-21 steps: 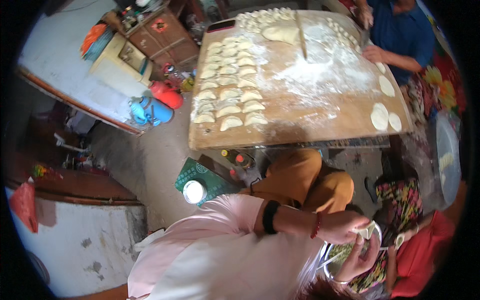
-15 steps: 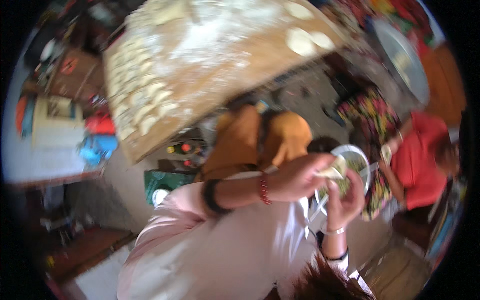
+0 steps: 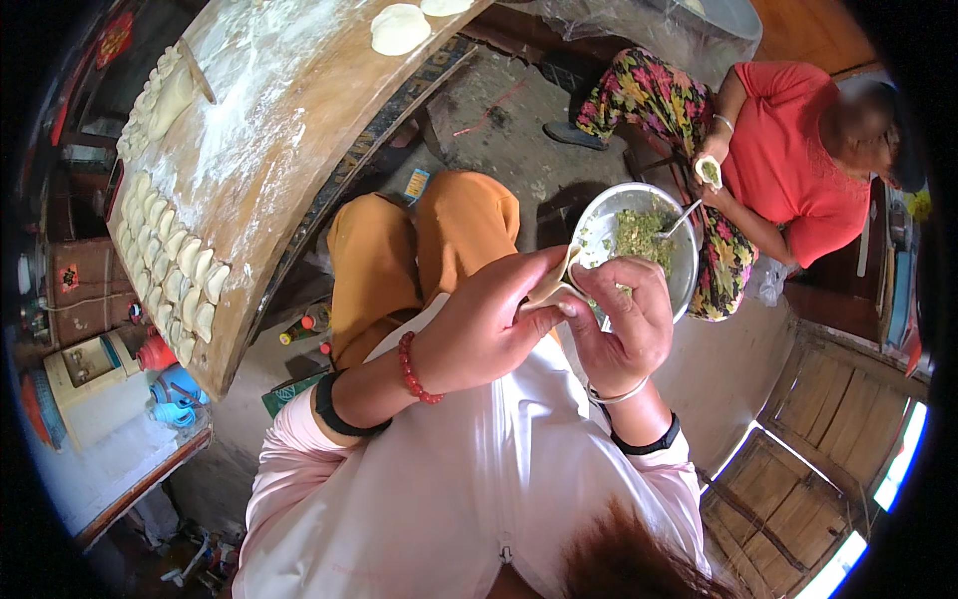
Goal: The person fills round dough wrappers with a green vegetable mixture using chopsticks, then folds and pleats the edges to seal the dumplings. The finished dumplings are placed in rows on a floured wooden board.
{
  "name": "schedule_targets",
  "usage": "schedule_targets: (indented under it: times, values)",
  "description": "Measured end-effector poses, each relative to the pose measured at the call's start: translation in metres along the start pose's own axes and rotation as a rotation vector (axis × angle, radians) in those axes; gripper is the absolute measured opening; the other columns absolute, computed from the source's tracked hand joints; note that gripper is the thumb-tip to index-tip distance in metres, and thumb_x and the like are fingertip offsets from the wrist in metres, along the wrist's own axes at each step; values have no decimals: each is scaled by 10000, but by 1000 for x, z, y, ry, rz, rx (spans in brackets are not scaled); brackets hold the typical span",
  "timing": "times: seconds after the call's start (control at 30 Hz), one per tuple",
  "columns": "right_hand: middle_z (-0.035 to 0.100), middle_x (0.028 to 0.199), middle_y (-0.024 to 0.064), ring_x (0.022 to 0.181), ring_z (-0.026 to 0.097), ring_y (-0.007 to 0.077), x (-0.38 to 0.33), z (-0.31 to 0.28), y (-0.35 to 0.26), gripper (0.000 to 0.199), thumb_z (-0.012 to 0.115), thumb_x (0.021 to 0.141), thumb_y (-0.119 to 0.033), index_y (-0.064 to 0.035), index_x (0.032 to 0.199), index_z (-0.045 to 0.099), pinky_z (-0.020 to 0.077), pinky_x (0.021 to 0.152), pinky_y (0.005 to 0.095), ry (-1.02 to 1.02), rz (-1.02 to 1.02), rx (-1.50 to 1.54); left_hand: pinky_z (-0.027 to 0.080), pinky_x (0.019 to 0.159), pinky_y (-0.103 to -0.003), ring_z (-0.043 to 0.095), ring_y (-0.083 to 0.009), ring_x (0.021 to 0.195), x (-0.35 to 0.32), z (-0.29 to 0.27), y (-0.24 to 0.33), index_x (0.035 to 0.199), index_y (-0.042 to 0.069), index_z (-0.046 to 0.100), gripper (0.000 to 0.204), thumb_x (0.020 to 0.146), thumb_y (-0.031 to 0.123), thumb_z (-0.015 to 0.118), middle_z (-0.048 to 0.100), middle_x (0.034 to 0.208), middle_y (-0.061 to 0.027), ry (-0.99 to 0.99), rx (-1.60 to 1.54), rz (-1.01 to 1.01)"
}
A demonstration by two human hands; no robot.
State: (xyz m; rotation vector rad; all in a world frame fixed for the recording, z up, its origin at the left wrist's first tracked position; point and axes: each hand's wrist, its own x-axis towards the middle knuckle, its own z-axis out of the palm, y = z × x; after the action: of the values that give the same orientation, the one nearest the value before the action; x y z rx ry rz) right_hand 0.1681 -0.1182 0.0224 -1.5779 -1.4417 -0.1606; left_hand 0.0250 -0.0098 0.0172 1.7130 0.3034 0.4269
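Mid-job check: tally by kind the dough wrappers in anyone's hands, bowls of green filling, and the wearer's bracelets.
Held dough wrappers: 2 (one wrapper between the wearer's left hand and right hand; the co-worker's wrapper)
Metal bowl of green filling: 1
Bracelets: 2 (red beaded bracelet, silvery bracelet)
Total: 5

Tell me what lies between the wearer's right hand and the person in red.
In the head view, a metal bowl holding green filling and a spoon lies between right hand and person.
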Motion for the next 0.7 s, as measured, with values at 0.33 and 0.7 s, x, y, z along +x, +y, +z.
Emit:
schedule_targets:
  times: [0.33,0.7]
  values:
    - [612,818,74,713,582,256,-2,-9,6,281,767,626,-5,-5,901,712,454,665,376,31,-69,7,479,949,-290,600,-151,1117,5,14,-1,1367,-49,476,481,917,4,636,622,1211,-114,-37,-25,-84]
    - [638,1152,155,1037,599,287,-4,-10,4,530,837,746,-289,-1,1160,674,470,930,382,-145,414,338,471,916,-255,569,-82,1055,1,1,8,1371,-49,459,483,956,113,645,618,1151,-45,-64,-258,-212]
